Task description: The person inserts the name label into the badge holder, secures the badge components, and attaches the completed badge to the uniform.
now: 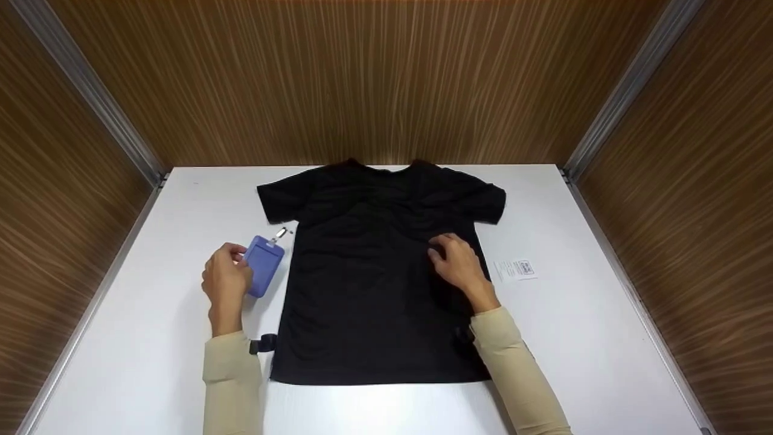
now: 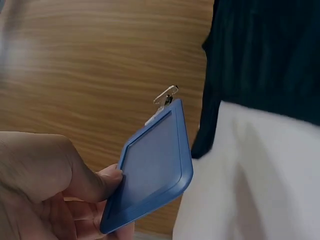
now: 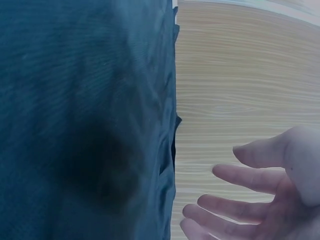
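Observation:
My left hand pinches a blue badge holder by its edge, left of the shirt. In the left wrist view the thumb lies on the frame of the badge holder and the fingers are behind it. A small metal clip sticks out from its top end. A black T-shirt lies spread flat, collar toward the back. Over the shirt's right side is my right hand, fingers loosely bent with nothing between them. The right wrist view shows this hand with its fingers spread apart.
A small white printed paper lies right of the shirt on the white table. Wood-patterned panels stand at the back and both sides. Dark wrist cameras sit at both sleeves.

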Available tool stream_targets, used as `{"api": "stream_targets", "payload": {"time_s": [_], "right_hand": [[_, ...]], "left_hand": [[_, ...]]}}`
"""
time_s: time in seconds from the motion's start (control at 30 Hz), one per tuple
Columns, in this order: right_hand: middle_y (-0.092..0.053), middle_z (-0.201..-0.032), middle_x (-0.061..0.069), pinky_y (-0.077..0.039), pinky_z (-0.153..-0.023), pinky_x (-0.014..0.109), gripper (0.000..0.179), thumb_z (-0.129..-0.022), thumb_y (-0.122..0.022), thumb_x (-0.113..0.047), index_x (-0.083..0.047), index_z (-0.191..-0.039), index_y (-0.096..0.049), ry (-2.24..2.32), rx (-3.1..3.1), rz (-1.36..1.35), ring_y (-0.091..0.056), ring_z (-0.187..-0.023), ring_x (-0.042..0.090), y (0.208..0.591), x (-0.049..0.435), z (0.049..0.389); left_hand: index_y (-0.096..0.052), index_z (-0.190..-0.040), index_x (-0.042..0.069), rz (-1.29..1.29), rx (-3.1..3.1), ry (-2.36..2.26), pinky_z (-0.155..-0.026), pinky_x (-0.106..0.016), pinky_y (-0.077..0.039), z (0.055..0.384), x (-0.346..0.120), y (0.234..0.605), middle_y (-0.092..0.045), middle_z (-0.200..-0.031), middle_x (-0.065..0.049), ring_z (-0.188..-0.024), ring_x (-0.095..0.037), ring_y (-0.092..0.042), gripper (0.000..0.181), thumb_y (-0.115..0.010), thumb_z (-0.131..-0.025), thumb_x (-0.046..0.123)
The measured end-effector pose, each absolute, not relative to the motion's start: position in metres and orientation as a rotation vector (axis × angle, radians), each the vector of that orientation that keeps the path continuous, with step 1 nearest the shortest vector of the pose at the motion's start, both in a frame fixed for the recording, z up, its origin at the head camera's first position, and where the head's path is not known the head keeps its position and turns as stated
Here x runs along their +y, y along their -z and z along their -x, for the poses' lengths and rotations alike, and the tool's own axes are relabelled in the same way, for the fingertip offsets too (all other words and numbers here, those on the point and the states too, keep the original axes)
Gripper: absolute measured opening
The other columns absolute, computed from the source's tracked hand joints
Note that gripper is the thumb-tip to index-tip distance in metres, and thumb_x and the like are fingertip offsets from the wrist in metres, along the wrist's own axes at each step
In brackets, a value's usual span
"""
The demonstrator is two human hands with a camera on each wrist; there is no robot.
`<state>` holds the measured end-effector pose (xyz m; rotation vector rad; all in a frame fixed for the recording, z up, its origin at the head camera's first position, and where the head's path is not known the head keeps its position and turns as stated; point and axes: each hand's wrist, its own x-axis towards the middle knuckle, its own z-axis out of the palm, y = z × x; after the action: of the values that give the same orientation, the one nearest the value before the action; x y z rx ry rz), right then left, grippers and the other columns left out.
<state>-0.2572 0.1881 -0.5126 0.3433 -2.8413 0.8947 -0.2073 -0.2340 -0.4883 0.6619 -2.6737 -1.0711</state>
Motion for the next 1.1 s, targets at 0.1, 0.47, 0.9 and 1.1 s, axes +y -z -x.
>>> {"api": "stream_targets", "payload": {"time_s": [0.1, 0.47, 0.9, 1.1], "right_hand": [[-0.068, -0.131, 0.019, -0.055, -0.094, 0.055, 0.026, -0.099, -0.066, -0.018, -0.004, -0.119, -0.073, -0.932, -2.844, -0.339, -0.067, -0.114, 0.039, 0.510, 0.188, 0.258], [-0.071, -0.125, 0.018, -0.056, -0.094, 0.051, 0.024, -0.098, -0.068, -0.014, -0.003, -0.119, -0.073, -1.053, -2.798, -0.399, -0.069, -0.109, 0.034, 0.501, 0.185, 0.256], [-0.072, -0.119, 0.020, -0.056, -0.095, 0.049, 0.023, -0.098, -0.067, -0.010, 0.002, -0.117, -0.073, -1.130, -2.714, -0.512, -0.069, -0.106, 0.035, 0.494, 0.182, 0.253], [-0.072, -0.120, 0.019, -0.057, -0.095, 0.048, 0.022, -0.098, -0.067, -0.009, 0.001, -0.117, -0.073, -1.156, -2.699, -0.521, -0.070, -0.107, 0.034, 0.489, 0.182, 0.252]], "left_hand": [[-0.069, -0.118, 0.007, -0.581, -2.681, 1.074, -0.083, -0.056, -0.048, 0.209, -0.223, 0.483, -0.069, -0.111, -0.014, -0.102, -0.041, -0.063, 0.032, -0.054, -0.091, 0.003], [-0.072, -0.111, 0.013, -0.315, -2.736, 1.117, -0.079, -0.053, -0.050, 0.218, -0.178, 0.479, -0.072, -0.105, -0.007, -0.098, -0.035, -0.066, 0.022, -0.061, -0.093, 0.005], [-0.075, -0.103, 0.013, -0.079, -2.715, 1.143, -0.079, -0.049, -0.051, 0.223, -0.134, 0.470, -0.073, -0.097, -0.007, -0.092, -0.030, -0.067, 0.019, -0.066, -0.092, 0.001], [-0.076, -0.101, 0.014, 0.001, -2.703, 1.160, -0.077, -0.046, -0.050, 0.224, -0.118, 0.470, -0.072, -0.095, -0.005, -0.092, -0.027, -0.066, 0.020, -0.067, -0.091, -0.001]]}}
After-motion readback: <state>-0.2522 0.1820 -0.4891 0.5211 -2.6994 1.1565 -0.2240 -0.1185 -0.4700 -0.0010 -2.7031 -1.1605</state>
